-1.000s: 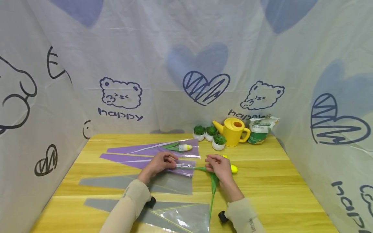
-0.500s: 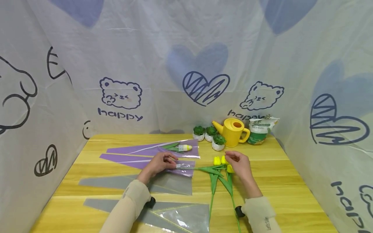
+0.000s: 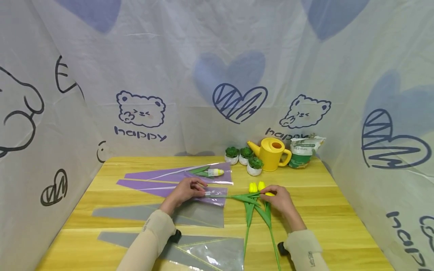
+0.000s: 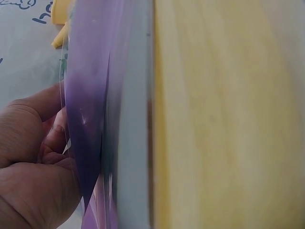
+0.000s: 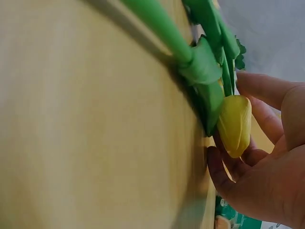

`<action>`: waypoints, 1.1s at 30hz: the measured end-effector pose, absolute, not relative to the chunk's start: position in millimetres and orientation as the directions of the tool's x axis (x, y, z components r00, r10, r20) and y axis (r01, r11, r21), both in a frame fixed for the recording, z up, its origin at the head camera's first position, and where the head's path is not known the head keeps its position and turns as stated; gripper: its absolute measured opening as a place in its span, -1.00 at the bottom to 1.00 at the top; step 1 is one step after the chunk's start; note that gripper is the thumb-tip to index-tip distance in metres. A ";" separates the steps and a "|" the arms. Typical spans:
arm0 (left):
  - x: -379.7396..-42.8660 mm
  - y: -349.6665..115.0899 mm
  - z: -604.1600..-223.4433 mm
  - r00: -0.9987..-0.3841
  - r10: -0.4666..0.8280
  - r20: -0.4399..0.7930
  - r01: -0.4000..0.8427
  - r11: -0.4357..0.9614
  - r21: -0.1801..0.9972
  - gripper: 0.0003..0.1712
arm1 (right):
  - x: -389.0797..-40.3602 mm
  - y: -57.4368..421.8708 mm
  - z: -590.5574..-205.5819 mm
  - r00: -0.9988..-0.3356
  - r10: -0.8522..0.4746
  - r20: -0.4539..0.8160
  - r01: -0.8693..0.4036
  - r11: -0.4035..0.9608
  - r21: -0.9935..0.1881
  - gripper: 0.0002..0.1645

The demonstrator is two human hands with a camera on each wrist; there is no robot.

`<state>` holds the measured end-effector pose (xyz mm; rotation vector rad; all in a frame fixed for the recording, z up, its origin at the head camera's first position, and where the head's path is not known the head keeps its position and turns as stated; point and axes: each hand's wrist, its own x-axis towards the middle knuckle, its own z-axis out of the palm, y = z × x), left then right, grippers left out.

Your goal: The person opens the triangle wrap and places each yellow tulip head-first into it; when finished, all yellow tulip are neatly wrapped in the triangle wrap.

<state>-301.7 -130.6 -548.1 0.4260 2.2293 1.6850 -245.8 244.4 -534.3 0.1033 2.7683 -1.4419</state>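
My left hand pinches the open end of a purple clear-fronted flower sleeve; the sleeve also shows upright beside the fingers in the left wrist view. A yellow artificial tulip lies sideways, its green stem running left into that sleeve. My right hand holds this tulip just below its bloom, thumb and finger near the stem top and the other fingers curved beside the bloom. Two more tulips lie below with blooms pointing away and stems towards me.
Behind lies another purple sleeve with a tulip in it. Two grey sleeves lie nearer me. At the back stand several small potted succulents, a yellow watering can and a green-and-white bag.
My right hand moved from the tulip's leaves to the right past the bloom, then back slightly left and down onto the stem below it. My left hand stayed in place.
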 end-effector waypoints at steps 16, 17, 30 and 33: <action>-299.9 -130.0 -546.3 -0.910 0.408 -0.072 0.039 0.258 0.965 -0.64 | -246.7 246.0 -540.2 -0.999 0.009 -0.049 0.043 0.642 -0.765 -0.90; -299.8 -130.0 -546.4 -0.911 0.407 -0.075 0.037 0.261 0.965 -0.64 | -246.8 245.8 -540.5 -0.999 0.013 -0.047 0.045 0.643 -0.765 -0.91; -301.1 -130.6 -548.6 -0.914 0.398 -0.080 0.035 0.272 0.962 -0.66 | -246.1 242.2 -538.7 -0.999 -0.001 -0.045 0.032 0.674 -0.738 -0.90; -300.6 -130.0 -547.4 -0.916 0.393 -0.080 0.036 0.279 0.960 -0.67 | -245.3 242.5 -538.6 -0.999 -0.002 -0.044 0.031 0.675 -0.737 -0.91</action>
